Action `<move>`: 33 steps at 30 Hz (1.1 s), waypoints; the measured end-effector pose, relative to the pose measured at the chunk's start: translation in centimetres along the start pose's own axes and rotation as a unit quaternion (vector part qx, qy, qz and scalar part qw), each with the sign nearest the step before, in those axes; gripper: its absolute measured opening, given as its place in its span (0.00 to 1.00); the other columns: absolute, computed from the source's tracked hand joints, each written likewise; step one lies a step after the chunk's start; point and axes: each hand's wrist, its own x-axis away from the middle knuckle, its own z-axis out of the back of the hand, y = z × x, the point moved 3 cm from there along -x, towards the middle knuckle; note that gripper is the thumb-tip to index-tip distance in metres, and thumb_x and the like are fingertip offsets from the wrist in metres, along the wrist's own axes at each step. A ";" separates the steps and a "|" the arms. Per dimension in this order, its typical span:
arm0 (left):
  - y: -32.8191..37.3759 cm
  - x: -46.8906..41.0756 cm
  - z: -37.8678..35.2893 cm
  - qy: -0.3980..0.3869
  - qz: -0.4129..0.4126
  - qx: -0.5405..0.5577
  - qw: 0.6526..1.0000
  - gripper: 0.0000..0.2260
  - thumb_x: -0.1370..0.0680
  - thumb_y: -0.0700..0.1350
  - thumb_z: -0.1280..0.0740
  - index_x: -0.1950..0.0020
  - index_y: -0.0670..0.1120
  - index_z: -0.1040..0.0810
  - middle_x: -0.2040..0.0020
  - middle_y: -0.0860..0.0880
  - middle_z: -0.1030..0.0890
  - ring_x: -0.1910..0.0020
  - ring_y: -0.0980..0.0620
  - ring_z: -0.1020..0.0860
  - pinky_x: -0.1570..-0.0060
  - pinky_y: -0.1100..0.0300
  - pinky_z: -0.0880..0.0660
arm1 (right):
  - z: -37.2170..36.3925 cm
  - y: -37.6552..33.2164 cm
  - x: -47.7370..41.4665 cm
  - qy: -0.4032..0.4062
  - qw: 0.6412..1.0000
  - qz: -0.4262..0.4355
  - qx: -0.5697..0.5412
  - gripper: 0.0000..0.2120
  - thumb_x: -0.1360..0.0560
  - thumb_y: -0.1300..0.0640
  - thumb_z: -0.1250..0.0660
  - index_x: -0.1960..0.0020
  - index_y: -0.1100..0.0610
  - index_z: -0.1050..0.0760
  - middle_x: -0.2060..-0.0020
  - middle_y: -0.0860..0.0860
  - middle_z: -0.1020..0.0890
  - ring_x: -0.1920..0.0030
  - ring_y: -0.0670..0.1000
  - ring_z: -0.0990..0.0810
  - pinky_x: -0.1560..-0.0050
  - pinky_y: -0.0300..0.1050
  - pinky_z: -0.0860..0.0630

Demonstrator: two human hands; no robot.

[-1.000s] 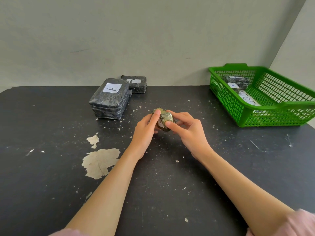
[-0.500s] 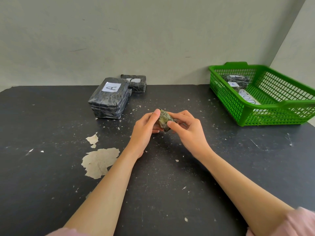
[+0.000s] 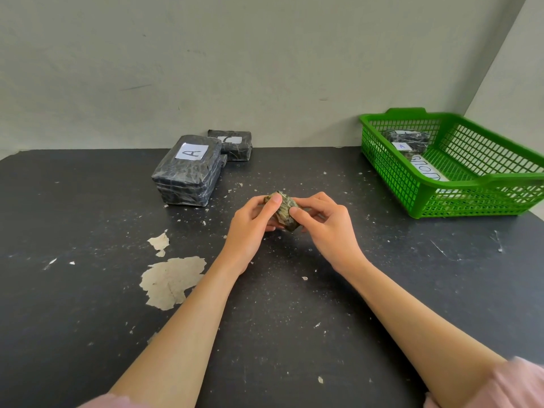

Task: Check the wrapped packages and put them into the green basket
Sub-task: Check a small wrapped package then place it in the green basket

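A small wrapped package (image 3: 285,209), olive-brown under shiny film, is held above the middle of the black table between both hands. My left hand (image 3: 250,228) grips its left side with the thumb on top. My right hand (image 3: 325,223) pinches its right side. A large black wrapped package labelled A (image 3: 188,169) lies at the back left, with a smaller black package (image 3: 232,144) behind it. The green basket (image 3: 388,169) stands at the back right and holds wrapped packages (image 3: 407,139) with white labels.
The black table (image 3: 88,290) has peeled pale patches (image 3: 170,281) left of my left forearm and scattered flakes. A grey wall runs behind the table, with a corner right behind the basket. Pink sleeves show at the bottom edge.
The small package has been turned a little between my fingers. Both hands stay in about the same place above the table.
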 end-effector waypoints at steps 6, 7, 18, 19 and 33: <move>-0.1 0.0 0.0 0.001 0.000 0.007 1.000 0.16 0.23 0.53 0.37 0.41 0.45 0.23 0.49 0.46 0.17 0.51 0.51 0.18 0.56 0.65 0.23 | 0.1 0.1 -0.1 -0.013 1.000 -0.009 -0.014 0.11 0.23 0.61 0.36 0.44 0.55 0.20 0.54 0.53 0.22 0.53 0.50 0.22 0.53 0.46 0.21; -0.2 -0.1 0.0 0.000 0.001 0.005 1.000 0.16 0.23 0.53 0.36 0.40 0.45 0.24 0.49 0.46 0.17 0.50 0.51 0.19 0.55 0.64 0.23 | 0.1 0.1 -0.1 -0.014 1.000 -0.009 -0.015 0.11 0.23 0.61 0.36 0.44 0.55 0.20 0.54 0.52 0.22 0.53 0.50 0.22 0.53 0.46 0.21; 0.7 0.8 -0.5 0.047 -0.204 -0.107 0.972 0.22 0.31 0.42 0.24 0.40 0.49 0.27 0.41 0.53 0.24 0.41 0.59 0.25 0.42 0.67 0.28 | -0.4 1.1 -0.6 -0.053 0.952 -0.169 -0.251 0.13 0.20 0.51 0.41 0.40 0.56 0.26 0.49 0.56 0.18 0.50 0.51 0.17 0.51 0.40 0.20; 0.8 0.9 -0.6 0.052 -0.245 -0.140 0.958 0.22 0.31 0.41 0.24 0.40 0.48 0.27 0.41 0.52 0.25 0.39 0.58 0.26 0.41 0.65 0.29 | -0.4 1.1 -0.7 -0.069 0.948 -0.180 -0.252 0.14 0.21 0.50 0.41 0.40 0.56 0.27 0.49 0.56 0.18 0.51 0.51 0.16 0.52 0.41 0.20; 1.6 1.5 -0.9 0.079 -0.190 -0.076 0.976 0.12 0.23 0.37 0.34 0.40 0.43 0.23 0.42 0.51 0.21 0.43 0.66 0.24 0.46 0.69 0.26 | 0.0 1.5 -0.9 -0.119 0.926 -0.180 -0.309 0.16 0.23 0.61 0.37 0.36 0.59 0.30 0.44 0.58 0.20 0.47 0.57 0.18 0.43 0.55 0.22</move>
